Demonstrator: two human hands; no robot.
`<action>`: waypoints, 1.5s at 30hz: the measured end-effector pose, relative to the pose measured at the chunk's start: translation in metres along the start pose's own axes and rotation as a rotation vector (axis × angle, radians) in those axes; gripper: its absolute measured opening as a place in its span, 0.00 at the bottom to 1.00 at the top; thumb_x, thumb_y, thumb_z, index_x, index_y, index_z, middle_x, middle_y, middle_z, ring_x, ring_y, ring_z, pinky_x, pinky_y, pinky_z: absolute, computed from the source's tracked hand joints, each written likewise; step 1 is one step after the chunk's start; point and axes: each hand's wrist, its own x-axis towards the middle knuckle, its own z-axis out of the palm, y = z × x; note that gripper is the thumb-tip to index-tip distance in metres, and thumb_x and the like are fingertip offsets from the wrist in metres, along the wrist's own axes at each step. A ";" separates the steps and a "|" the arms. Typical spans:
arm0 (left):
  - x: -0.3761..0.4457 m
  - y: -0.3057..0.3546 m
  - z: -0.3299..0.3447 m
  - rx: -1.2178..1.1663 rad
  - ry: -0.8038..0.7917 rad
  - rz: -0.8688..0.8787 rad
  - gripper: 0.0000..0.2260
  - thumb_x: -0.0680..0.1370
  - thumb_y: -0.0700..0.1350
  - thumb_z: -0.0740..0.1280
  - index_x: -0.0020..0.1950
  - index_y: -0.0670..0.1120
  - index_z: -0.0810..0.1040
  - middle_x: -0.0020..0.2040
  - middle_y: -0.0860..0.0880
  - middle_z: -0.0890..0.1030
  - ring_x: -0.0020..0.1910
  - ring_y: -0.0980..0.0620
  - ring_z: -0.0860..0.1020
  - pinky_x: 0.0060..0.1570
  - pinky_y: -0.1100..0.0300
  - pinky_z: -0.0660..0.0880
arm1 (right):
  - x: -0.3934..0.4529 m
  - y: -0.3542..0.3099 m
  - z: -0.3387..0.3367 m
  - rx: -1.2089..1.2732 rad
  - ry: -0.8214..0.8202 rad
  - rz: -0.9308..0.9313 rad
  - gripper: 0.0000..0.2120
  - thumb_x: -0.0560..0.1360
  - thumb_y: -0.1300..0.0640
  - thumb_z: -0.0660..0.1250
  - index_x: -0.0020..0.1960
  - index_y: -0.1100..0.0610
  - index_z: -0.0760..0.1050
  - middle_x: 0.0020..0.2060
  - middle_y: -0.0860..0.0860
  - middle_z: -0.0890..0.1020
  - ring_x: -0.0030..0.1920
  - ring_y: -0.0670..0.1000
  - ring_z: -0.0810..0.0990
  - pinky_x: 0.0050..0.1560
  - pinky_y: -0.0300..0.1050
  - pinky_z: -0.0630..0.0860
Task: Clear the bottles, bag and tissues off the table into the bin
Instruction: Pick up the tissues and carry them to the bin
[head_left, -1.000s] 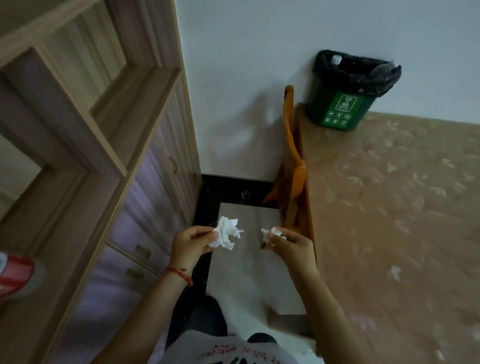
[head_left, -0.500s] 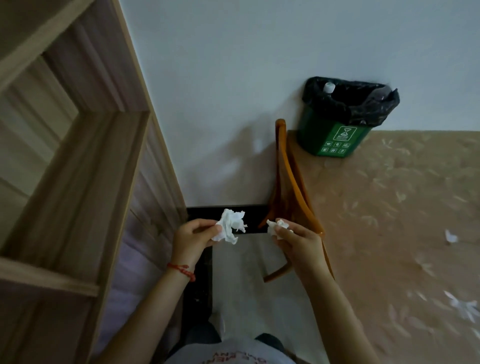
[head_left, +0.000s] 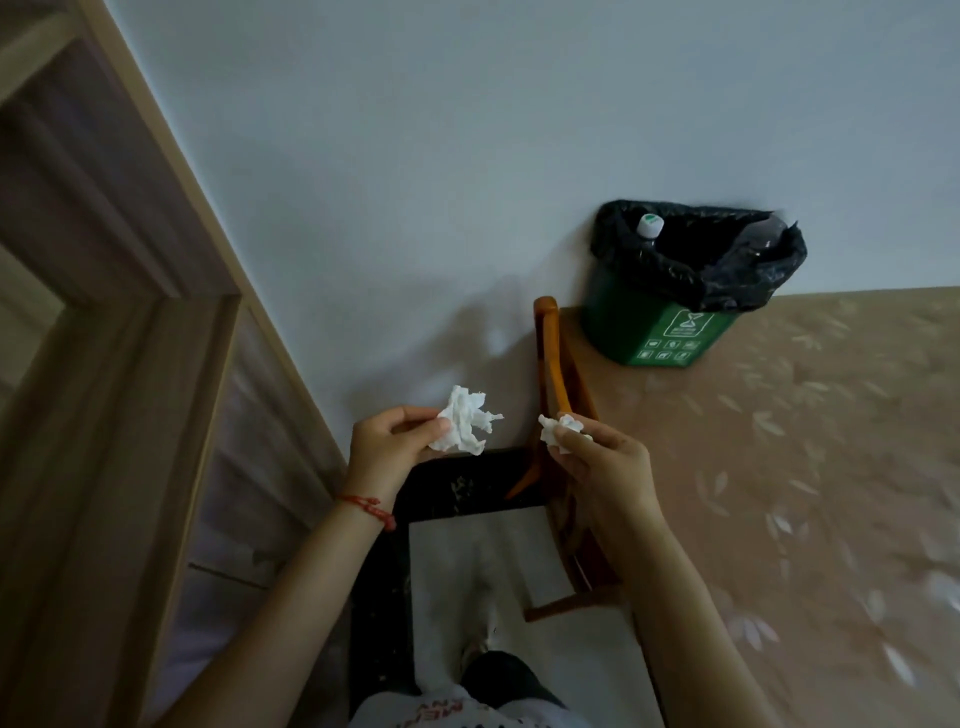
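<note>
Left hand, centre of frame, pinches a crumpled tissue btwn thumb & fingers. Right hand, just to its right, grips a smaller tissue wad at the fingertips. Green bin w/ black liner sits upper right on the table by the wall, a bottle cap showing inside.

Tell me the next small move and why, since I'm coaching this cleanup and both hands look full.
Probably carry both hands up and rightward to the green plastic bin with the black liner. The left hand pinches a crumpled white tissue, the right hand a smaller white tissue wad, both short of the bin, whose open mouth already holds a white-capped bottle.
</note>
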 end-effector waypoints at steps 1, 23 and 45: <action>0.009 0.004 0.007 0.009 -0.002 0.011 0.09 0.68 0.33 0.71 0.35 0.47 0.81 0.29 0.51 0.83 0.32 0.54 0.81 0.34 0.62 0.80 | 0.011 -0.004 0.000 0.001 -0.007 -0.004 0.06 0.69 0.64 0.72 0.45 0.62 0.82 0.40 0.51 0.86 0.43 0.51 0.84 0.41 0.38 0.78; 0.160 0.038 0.129 0.129 -0.315 -0.038 0.08 0.69 0.34 0.70 0.36 0.46 0.80 0.30 0.52 0.83 0.32 0.56 0.82 0.34 0.64 0.80 | 0.142 -0.051 -0.011 0.113 0.175 0.041 0.05 0.69 0.64 0.71 0.46 0.60 0.81 0.34 0.52 0.85 0.36 0.48 0.84 0.34 0.35 0.78; 0.240 0.046 0.214 0.325 -0.801 -0.146 0.05 0.66 0.37 0.74 0.36 0.46 0.82 0.32 0.48 0.84 0.34 0.49 0.83 0.33 0.62 0.80 | 0.166 -0.084 -0.032 0.291 0.603 -0.098 0.04 0.67 0.62 0.73 0.41 0.55 0.84 0.38 0.53 0.86 0.39 0.49 0.82 0.46 0.40 0.80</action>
